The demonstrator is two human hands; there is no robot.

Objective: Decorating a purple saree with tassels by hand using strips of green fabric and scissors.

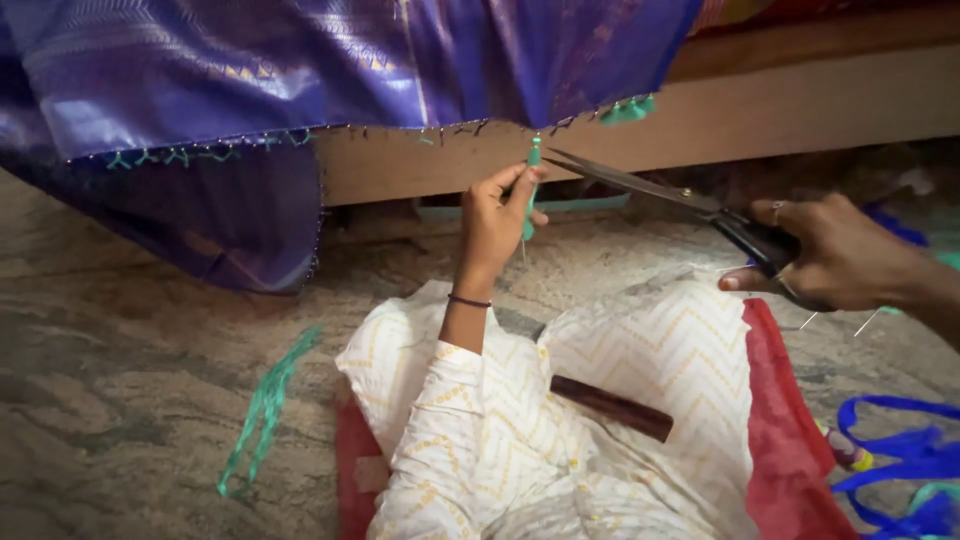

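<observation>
Green tassel (533, 160) hangs from the beaded hem of the purple cloth (300, 60) draped over a wooden frame (780, 105). Left hand (495, 225) pinches it, fingers (528, 185) closed around its threads. Scissors (660, 190), blades parted just beside the tassel, sit in the right hand (840, 255), fingers through the handles.

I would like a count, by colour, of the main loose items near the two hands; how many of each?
Green: 2 - tassel pinched by the left hand, thread bundle on the floor
Dark metal: 1 - scissors in the right hand
Purple: 1 - cloth
Blue: 1 - ribbon
Brown: 1 - stick
Total: 6
</observation>
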